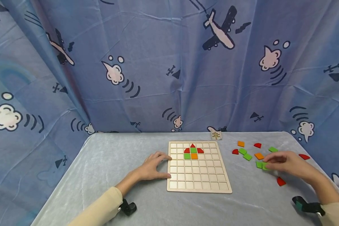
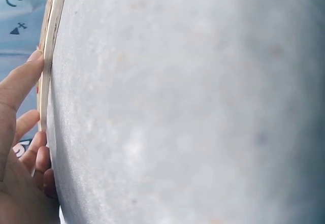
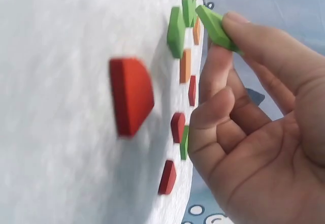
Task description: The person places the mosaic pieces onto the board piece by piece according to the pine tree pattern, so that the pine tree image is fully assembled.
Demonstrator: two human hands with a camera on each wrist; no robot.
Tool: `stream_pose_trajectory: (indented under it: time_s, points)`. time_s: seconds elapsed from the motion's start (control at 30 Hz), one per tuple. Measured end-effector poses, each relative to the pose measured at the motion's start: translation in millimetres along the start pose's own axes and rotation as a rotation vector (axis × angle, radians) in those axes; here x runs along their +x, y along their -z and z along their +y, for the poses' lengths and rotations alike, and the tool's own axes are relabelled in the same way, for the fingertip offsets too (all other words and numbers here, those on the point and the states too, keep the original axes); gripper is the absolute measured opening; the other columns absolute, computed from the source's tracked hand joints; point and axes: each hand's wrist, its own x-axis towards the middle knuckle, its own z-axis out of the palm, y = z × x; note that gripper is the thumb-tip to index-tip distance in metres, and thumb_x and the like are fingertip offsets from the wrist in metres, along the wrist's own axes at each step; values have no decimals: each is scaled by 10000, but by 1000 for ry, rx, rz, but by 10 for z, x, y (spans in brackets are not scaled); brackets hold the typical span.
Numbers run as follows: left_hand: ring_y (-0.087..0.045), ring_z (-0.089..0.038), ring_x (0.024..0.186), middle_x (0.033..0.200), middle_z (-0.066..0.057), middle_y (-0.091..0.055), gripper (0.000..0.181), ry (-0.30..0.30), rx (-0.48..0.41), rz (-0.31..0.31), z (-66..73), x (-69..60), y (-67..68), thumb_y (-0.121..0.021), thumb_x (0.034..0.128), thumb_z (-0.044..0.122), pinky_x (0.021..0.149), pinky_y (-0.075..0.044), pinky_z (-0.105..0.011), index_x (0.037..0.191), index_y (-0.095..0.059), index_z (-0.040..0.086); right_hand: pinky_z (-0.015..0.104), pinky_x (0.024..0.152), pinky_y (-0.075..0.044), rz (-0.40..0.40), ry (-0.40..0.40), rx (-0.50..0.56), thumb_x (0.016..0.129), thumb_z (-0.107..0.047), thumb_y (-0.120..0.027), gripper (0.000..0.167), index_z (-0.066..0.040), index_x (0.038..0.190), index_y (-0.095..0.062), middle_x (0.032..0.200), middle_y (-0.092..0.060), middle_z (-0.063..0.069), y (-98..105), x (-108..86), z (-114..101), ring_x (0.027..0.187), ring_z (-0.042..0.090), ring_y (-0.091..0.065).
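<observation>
My right hand [image 1: 285,161] pinches a green square tile [image 3: 216,27] between thumb and fingertips, lifted off the table in the right wrist view. Another green tile [image 1: 259,164] lies just beside it in the head view. My left hand [image 1: 152,166] is at the left edge of a wooden grid board [image 1: 199,185], thumb and fingers spread and touching the rim. Near the board's top sit a red triangle [image 1: 192,145], two red quarter-round tiles, two green squares and an orange square [image 1: 194,156]. The left wrist view shows the board [image 2: 47,56] edge-on at my fingertips.
Loose red, green and orange tiles [image 1: 247,157] lie scattered right of the board. A red piece [image 3: 133,97] is nearest the right wrist camera. A small patterned card [image 1: 216,135] stands behind the board, close to the blue curtain [image 1: 147,62].
</observation>
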Motion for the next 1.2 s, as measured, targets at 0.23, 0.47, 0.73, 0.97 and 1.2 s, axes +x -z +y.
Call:
stream_pose_trajectory:
  time_s: [0.23,0.47,0.73,0.97,1.2]
  points:
    - [-436,-232,1317,1415,-1,-485,700,-7,1,2,-6,-1,-1,-777,787,529,1068,-351,-523,1391,-528,278,251,681,-514,29,42,-4,899,-304,-721,357,-59,1157,-693,1001,-705,-25,-64,105,-116,803,48,-602]
    - [-440,-234,1314,1408,-2,-490,690,-15,3,8,-2,-4,10,-778,789,523,1067,-354,-514,1383,-536,269,247,699,-525,43,86,4,901,-304,-719,354,-57,1153,-689,969,-710,3,-125,204,-276,797,86,-627]
    - [-434,-239,1319,1421,-6,-483,692,-11,5,3,9,3,3,-781,788,518,1074,-352,-521,1384,-537,266,258,680,-539,36,100,9,880,-289,-741,332,-51,1107,-698,953,-705,48,-249,290,-405,758,134,-630]
    - [-440,-233,1312,1415,-6,-487,695,-15,7,3,6,3,2,-780,789,519,1069,-354,-512,1386,-534,264,269,663,-543,41,94,10,880,-325,-740,318,-81,1081,-704,961,-701,66,-340,382,-459,768,94,-631]
    - [-437,-232,1313,1415,-3,-486,693,-19,-5,6,-4,3,4,-781,789,519,1071,-350,-514,1386,-535,269,310,672,-561,0,127,81,902,-323,-716,328,-72,1111,-693,1037,-708,114,-394,456,-563,793,145,-689]
